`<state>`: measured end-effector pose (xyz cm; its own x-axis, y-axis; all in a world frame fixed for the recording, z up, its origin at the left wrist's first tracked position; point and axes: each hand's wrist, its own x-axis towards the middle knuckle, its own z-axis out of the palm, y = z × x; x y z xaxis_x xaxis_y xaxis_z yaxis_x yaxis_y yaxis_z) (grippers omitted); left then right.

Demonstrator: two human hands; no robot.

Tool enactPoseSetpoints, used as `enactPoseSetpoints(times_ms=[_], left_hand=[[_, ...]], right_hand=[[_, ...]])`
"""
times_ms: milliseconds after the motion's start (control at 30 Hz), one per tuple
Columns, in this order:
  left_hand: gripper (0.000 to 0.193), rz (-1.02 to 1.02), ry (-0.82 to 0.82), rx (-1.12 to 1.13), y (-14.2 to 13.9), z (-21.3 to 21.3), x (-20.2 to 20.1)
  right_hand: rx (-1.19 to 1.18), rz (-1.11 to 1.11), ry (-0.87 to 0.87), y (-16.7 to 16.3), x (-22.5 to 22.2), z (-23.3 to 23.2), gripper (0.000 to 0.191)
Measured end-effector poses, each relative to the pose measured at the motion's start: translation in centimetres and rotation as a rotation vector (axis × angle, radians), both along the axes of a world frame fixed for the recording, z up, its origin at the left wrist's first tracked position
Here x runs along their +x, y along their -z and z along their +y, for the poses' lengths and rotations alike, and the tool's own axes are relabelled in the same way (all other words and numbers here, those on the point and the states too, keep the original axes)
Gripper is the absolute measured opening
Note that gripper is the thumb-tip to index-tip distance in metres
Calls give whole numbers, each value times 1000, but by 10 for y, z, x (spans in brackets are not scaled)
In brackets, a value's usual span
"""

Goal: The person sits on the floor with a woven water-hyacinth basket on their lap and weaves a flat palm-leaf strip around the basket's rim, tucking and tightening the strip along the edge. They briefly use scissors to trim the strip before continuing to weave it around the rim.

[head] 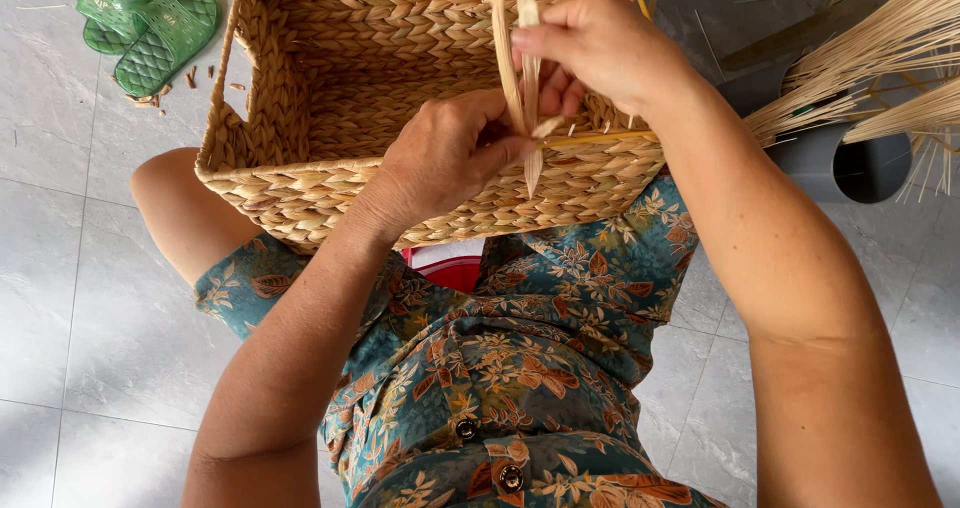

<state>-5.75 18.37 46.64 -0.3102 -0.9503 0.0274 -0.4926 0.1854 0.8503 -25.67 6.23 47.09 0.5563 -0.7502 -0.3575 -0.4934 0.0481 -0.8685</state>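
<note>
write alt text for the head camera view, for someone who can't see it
Two bare hands, left hand and right hand, pinch pale fibre strands at the rim of a woven basket; green sandals lie on the grey tile floor.

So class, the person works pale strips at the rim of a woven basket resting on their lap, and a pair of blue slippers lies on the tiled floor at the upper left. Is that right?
One detail is wrong: the head view shows the slippers are green, not blue. The rest holds: the left hand and right hand work pale strips at the rim of the woven basket on the lap, and the slippers lie on the tiled floor at the upper left.
</note>
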Motion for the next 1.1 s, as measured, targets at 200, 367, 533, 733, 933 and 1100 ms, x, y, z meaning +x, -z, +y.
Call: enactPoseSetpoints(times_ms=[200,367,533,733,933,1100], left_hand=[[24,-51,-84,96,-1,-7,-7],[26,-60,-28,192,1,-16,-5],[28,-19,-35,267,0,-16,-2],[29,-55,-38,292,0,-17,-6],[37,-85,-26,263,3,-22,-4],[34,-107,-56,325,6,-21,-4]], right_hand=[[-895,73,-5,-30,-46,90,26],[-1153,53,23,-12,-16,127,28],[-1071,-180,131,-22,-24,147,25],[-633,-337,223,-45,-98,206,27],[-818,-332,-70,-15,-21,155,42],[-846,-635,174,49,-30,166,19]])
